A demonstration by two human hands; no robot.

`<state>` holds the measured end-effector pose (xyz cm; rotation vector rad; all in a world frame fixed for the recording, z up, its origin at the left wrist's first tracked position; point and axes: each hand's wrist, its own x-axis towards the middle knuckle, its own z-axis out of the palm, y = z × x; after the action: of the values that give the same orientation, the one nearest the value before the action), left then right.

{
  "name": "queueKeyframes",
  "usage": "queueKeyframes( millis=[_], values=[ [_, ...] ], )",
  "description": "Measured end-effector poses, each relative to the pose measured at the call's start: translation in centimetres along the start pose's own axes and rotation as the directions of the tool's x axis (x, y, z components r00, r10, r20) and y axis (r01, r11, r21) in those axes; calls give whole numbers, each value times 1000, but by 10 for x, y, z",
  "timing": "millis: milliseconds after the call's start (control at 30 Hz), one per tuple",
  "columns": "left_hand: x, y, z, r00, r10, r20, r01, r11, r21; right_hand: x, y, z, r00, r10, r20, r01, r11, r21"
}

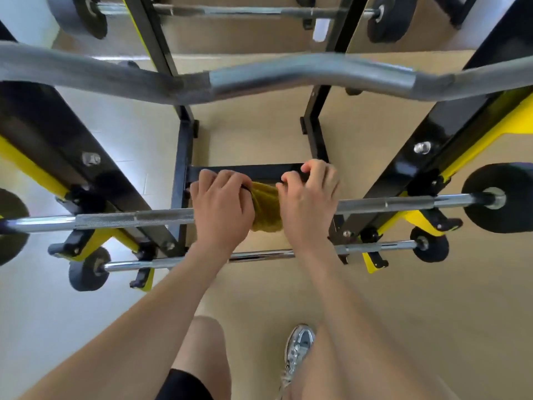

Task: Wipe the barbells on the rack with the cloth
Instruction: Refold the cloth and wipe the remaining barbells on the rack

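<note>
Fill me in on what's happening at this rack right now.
A person stands over a black-and-yellow barbell rack, both bare hands on an olive-yellow cloth draped over the middle of a straight chrome barbell. The left hand and right hand grip the cloth on either side, fingers curled over the bar. A curved grey bar sits higher on the rack, and a shorter chrome barbell lower down.
</note>
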<state>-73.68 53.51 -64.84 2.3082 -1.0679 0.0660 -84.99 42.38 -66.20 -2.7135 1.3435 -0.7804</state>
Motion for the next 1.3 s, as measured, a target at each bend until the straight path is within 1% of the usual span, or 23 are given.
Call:
queueKeyframes(
  millis=[67, 100, 167, 233, 267, 333, 400, 500, 567, 633, 667, 700, 767, 833, 867, 900, 967, 1033, 1067, 1100, 1167, 1233, 1300],
  values=[
    [7, -13, 8, 998, 37, -56, -33, 997, 72, -19, -10, 18, 994, -103, 41, 95, 981, 169],
    [10, -18, 11, 996, 34, -81, -27, 996, 82, -30, -16, 25, 981, -177, 74, 158, 965, 210],
    [14, -31, 13, 992, 1, -124, 6, 999, 50, -45, -24, 37, 959, -269, 92, 255, 957, 139],
    [21, -42, 7, 985, -42, -165, 39, 999, -20, -45, -35, 44, 941, -332, 67, 329, 943, 45],
    [24, -48, 2, 982, -61, -177, 53, 997, -51, -44, -45, 47, 917, -394, 57, 394, 919, 8],
    [27, -60, -8, 980, -102, -169, 87, 992, -94, -42, -75, 56, 854, -516, 64, 519, 854, -37],
    [26, -79, -19, 980, -137, -142, 123, 987, -105, -41, -112, 69, 819, -571, 49, 573, 817, -57],
    [25, -106, -37, 962, -238, -134, 216, 963, -162, -39, -146, 74, 836, -549, -5, 549, 835, 43],
    [22, -109, -49, 940, -309, -143, 279, 940, -197, -37, -152, 63, 811, -580, 76, 579, 814, 36],
    [15, -100, -52, 940, -315, -127, 289, 939, -187, -32, -145, 49, 790, -586, 179, 589, 807, 43],
    [12, -93, -50, 949, -294, -116, 273, 947, -168, -28, -134, 40, 804, -559, 200, 557, 827, 74],
    [9, -85, -46, 961, -259, -100, 244, 960, -136, -23, -115, 35, 818, -528, 229, 530, 846, 60],
    [4, -69, -36, 983, -182, -40, 179, 982, -56, -14, -50, 28, 847, -453, 277, 477, 879, -23],
    [-2, -53, -26, 993, -106, 50, 105, 994, 28, -6, 29, 14, 914, -313, 258, 331, 943, -27],
    [-6, -47, -22, 993, -78, 89, 73, 995, 64, -5, 60, 7, 932, -260, 252, 271, 962, -12],
    [-9, -43, -19, 992, -58, 114, 48, 995, 88, -4, 80, 4, 942, -242, 234, 250, 968, -3],
    [-11, -43, -17, 990, -47, 136, 33, 994, 108, -1, 85, 11, 962, -207, 179, 218, 975, -43],
    [-10, -48, -19, 988, -47, 147, 34, 995, 93, -3, 61, 17, 980, -155, 128, 165, 984, -66],
    [-9, -49, -21, 987, -40, 155, 26, 996, 88, -7, 46, 20, 976, -175, 129, 185, 980, -73],
    [-8, -50, -23, 987, -33, 157, 21, 996, 82, -13, 28, 23, 964, -229, 136, 243, 966, -89],
    [-6, -50, -26, 986, -44, 159, 37, 998, 42, -25, -16, 31, 915, -384, 126, 398, 911, -110],
    [-6, -54, -26, 987, -73, 146, 73, 997, 6, -35, -61, 36, 864, -493, 99, 495, 869, 7],
    [-7, -66, -30, 993, -111, 41, 111, 994, -8, -36, -77, 41, 805, -589, 76, 583, 808, 88]
  ],
)
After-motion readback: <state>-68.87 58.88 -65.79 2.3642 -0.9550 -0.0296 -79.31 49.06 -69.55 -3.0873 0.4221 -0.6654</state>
